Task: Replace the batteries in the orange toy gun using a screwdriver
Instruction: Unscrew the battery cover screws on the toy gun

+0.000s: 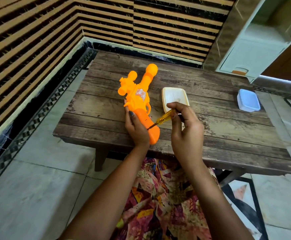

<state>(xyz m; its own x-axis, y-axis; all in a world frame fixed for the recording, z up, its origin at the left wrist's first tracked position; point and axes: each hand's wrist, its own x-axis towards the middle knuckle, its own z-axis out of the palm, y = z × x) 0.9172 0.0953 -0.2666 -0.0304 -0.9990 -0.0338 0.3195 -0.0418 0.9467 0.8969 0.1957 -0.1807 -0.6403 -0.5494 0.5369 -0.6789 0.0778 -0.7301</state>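
- Orange toy gun [137, 99] lies on the left half of a low wooden table [210, 129], the widest thing in view. Its rounded muzzle points away from the person and its grip end is close to the near edge.
- The far edge of the table stands near a striped wall. The left edge faces tiled floor [37, 179]. The near edge runs just above the person's lap, which a patterned cloth [158, 196] covers.
- Bare planks stretch between the two containers and along the right part of the near edge.
- Left hand [136, 130] grasps the grip of the gun from the left side, with the fingers curled around it.
- Right hand [186, 129] pinches the screwdriver [165, 116] by its clear yellow handle. The dark tip touches the grip of the gun, just beside the left hand.
- A white open container [163, 99] sits just right of the gun, partly behind the right hand. Something small and pale is inside, but I cannot tell what it is.
- A small box with a blue lid [248, 100] stands closed near the right edge of the table, well apart from the gun.
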